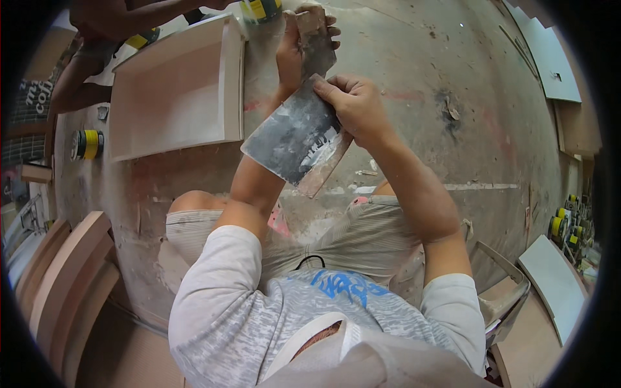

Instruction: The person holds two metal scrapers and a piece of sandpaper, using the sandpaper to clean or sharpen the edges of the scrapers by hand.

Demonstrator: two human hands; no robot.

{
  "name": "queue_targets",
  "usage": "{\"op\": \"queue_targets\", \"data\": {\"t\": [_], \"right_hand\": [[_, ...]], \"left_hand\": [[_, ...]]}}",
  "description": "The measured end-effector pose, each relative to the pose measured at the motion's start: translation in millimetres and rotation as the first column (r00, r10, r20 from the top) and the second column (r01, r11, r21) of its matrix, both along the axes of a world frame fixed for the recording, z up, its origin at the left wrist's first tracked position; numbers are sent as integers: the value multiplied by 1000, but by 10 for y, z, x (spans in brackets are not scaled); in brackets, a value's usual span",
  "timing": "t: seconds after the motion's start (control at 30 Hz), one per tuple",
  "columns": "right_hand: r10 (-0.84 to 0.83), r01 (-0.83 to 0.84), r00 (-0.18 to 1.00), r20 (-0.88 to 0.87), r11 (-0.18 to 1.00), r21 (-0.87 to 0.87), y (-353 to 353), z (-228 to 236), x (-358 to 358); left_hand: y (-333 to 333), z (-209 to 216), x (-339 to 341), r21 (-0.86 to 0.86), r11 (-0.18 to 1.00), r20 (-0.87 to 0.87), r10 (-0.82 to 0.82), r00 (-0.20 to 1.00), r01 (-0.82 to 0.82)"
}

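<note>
A person is sitting on a dusty workshop floor, looking down at two flat putty blades held out in front of the chest. The wide blade [294,139], grey metal smeared with pale filler, is sitting above the knees, tilted so its broad face is turned up. The right hand [352,107] is pinching its upper corner, fingers curled together and clamped on the edge. Just beyond it, the left hand [301,45] is gripping a narrower scraper [317,48], fingers wrapped tight around it, with its lower edge touching the top of the wide blade.

Both bare forearms are coming up from the lower edge, out of the short sleeves of a grey mottled shirt [259,317]. Striped shorts [362,236] are covering the bent knees beneath the blades.

To the left of the hands, a shallow white open box [174,90], like a drawer, is lying on the floor [453,97]. Beside its left edge, a yellow and black roll [87,143] is lying on its side. Another person's arm [116,19] is reaching in at the top left. Curved wooden boards [65,271] are stacked at the lower left. Flat white panels [553,281] are lying at the right, near and far.
</note>
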State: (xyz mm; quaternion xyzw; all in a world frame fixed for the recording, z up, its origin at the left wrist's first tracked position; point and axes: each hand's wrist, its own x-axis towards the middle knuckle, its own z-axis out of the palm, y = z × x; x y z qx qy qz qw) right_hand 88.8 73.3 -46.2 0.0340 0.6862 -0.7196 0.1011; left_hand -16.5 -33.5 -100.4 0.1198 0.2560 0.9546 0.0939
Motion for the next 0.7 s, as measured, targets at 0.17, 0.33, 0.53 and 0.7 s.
{"op": "queue_targets", "data": {"t": [0.17, 0.33, 0.53, 0.7], "right_hand": [[-85, 97, 994, 67, 974, -207, -73, -84, 15], [-125, 155, 986, 114, 938, -312, -57, -108, -29], [-71, 104, 994, 88, 887, -450, 86, 29, -187], [-1, 23, 996, 90, 969, -245, 106, 56, -91]], "left_hand": [[107, 85, 27, -35, 994, -88, 96, 991, -99], [206, 159, 140, -261, 940, -11, 224, 975, -219], [255, 94, 242, -229, 973, -4, -3, 1000, 2], [176, 232, 165, -175, 985, -79, -23, 997, 9]]}}
